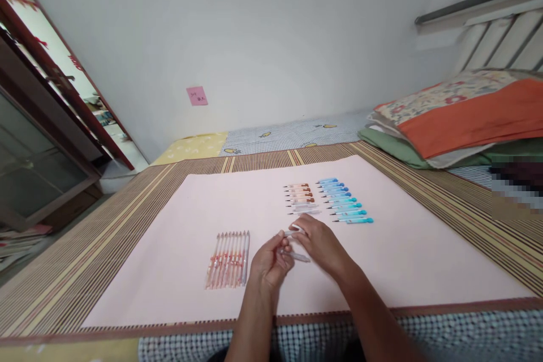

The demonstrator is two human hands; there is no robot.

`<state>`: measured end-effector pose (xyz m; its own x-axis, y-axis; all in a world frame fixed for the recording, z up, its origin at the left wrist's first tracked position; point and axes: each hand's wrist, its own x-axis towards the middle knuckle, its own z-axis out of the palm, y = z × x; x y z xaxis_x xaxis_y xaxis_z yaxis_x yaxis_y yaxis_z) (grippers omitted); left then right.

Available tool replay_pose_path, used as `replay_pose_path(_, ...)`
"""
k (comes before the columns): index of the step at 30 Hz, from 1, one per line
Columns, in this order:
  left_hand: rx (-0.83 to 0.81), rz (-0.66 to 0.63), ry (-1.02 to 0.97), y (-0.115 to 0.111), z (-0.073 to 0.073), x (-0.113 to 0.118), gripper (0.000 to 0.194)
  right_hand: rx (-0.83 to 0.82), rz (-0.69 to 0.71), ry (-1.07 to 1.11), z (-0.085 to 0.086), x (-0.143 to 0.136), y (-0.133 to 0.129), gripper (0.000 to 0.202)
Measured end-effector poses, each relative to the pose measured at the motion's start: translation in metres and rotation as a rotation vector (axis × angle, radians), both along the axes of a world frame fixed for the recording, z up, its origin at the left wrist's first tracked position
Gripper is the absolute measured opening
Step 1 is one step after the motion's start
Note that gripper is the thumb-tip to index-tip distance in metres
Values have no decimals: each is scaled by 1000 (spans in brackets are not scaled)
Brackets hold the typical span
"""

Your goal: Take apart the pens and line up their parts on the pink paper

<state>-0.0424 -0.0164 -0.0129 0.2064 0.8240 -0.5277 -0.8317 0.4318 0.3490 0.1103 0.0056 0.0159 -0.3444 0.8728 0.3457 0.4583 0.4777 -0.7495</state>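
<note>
My left hand is closed, thumb and fingertips pinching one end of a pale, whitish pen. On its other end the fingers of my right hand are closed too, so both hands grip this pen just above the pink sheet. A second pale pen sticks out to the right from under my left fingers; whether they hold it or it lies on the sheet, I cannot tell. Just beyond my right hand lies a column of dark-tipped pens, several with brown ends and the nearest ones whitish.
Left of my hands lies a row of pink-patterned pens, side by side. A column of blue and turquoise pens is at the right. The sheet rests on a striped mat. Folded bedding is piled at the far right, by a wall.
</note>
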Motion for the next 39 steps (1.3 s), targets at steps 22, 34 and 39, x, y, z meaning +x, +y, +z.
replay_pose_path(22,-21,78,-71,6,8,0,18,-150,-349,-423,-34,37,63,15)
replay_pose_path(34,-17,89,-57,7,7,0,19,-98,-362,-462,-38,24,64,15)
replay_pose_path(39,-20,92,-44,6,7,-1,19,-86,-369,-468,-38,25,63,16)
